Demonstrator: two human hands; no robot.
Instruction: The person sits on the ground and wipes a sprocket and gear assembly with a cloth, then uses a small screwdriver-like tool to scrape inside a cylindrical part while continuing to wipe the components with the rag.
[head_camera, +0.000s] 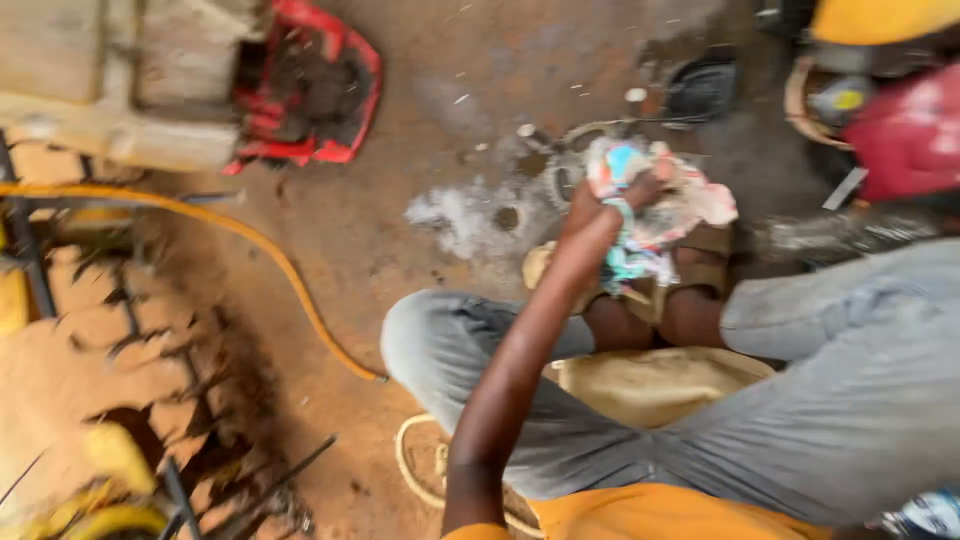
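My left hand (603, 203) reaches forward from the bottom of the view, shut on a crumpled multicoloured rag (684, 201) of white, pink and turquoise. The rag is held above a toothed metal gear (560, 178) lying on the dirt floor, and hides part of it. My knees in grey trousers (440, 340) frame the arm, with my sandalled feet (640, 298) below the rag. My right hand cannot be seen; it may be hidden behind the rag. The picture is blurred by motion.
A red plastic crate (318, 95) lies by a pale block (120, 80) at top left. A yellow hose (262, 248) curves over the ground. White powder (455, 215) spots the floor. A red round object (905, 130) and a black item (703, 90) sit top right.
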